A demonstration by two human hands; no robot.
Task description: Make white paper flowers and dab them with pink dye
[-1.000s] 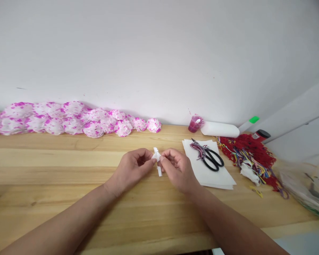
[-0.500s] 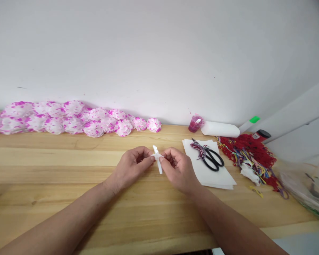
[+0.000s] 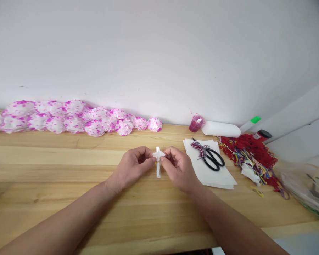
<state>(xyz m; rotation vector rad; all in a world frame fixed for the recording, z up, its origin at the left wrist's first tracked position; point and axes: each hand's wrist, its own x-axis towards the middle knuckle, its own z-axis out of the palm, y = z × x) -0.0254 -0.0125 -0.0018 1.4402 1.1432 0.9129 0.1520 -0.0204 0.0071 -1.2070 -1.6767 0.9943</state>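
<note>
A small piece of folded white paper [image 3: 158,154] is held up between my two hands, above the wooden table. It has a wider part across the middle and a narrow strip hanging below. My left hand [image 3: 136,163] pinches its left side between thumb and fingers. On the opposite side, my right hand [image 3: 178,168] pinches it the same way. To the right of my right hand lie white paper sheets [image 3: 223,179], with black-handled scissors [image 3: 214,160] and a small bunch of purple and white yarn [image 3: 201,150] on top.
Pink-spotted white paper flowers [image 3: 74,120] line the wall at left. Along the back right stand a cup of magenta liquid [image 3: 196,124], a white roll [image 3: 221,129] and a black-lidded jar [image 3: 262,135]. A pile of red and multicoloured yarn [image 3: 255,150] and a clear plastic bag [image 3: 305,187] lie at right.
The white paper has turned from a slight slant to nearly upright, and its wider middle part shows more. Both hands keep their pinch in almost the same place.
</note>
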